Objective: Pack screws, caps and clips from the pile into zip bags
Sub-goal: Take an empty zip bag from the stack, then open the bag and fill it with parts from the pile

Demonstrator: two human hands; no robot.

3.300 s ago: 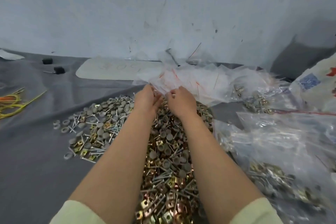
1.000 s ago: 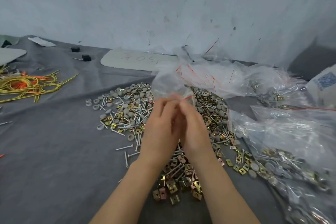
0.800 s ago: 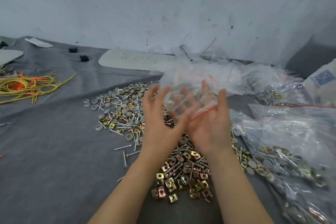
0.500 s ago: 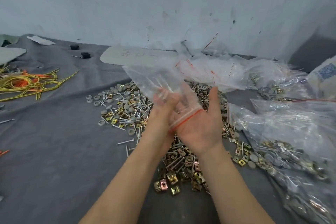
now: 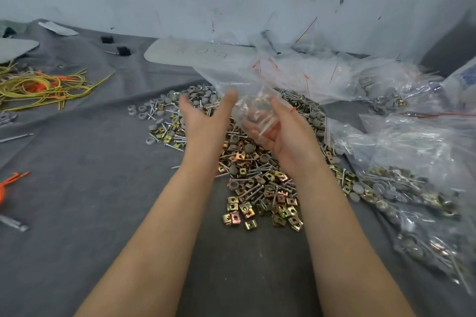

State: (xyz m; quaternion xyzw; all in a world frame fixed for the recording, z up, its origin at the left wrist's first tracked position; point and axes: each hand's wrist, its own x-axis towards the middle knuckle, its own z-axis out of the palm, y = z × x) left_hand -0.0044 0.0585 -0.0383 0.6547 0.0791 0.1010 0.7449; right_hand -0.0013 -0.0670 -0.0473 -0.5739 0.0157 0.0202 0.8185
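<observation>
A pile of screws, grey caps and brass clips (image 5: pixel 247 162) lies on the grey cloth in the middle. Above it my right hand (image 5: pixel 288 136) is palm up and holds a clear zip bag (image 5: pixel 257 108) with a red seal line; its thumb and fingers curl round the bag's lower part. The rest of the bag rises up and to the left. My left hand (image 5: pixel 203 121) hovers just left of the bag with fingers straight, apart from it and holding nothing.
A heap of empty zip bags (image 5: pixel 322 77) lies behind the pile. Filled bags (image 5: pixel 412 188) cover the right side. Yellow and orange ties (image 5: pixel 38 85) lie at far left. A white board (image 5: pixel 198 55) and two black blocks (image 5: pixel 123 50) sit near the wall.
My hands have parted. The left hand let go of the bag, opened and moved left. The bag stays in my right hand, which shifted slightly right.
</observation>
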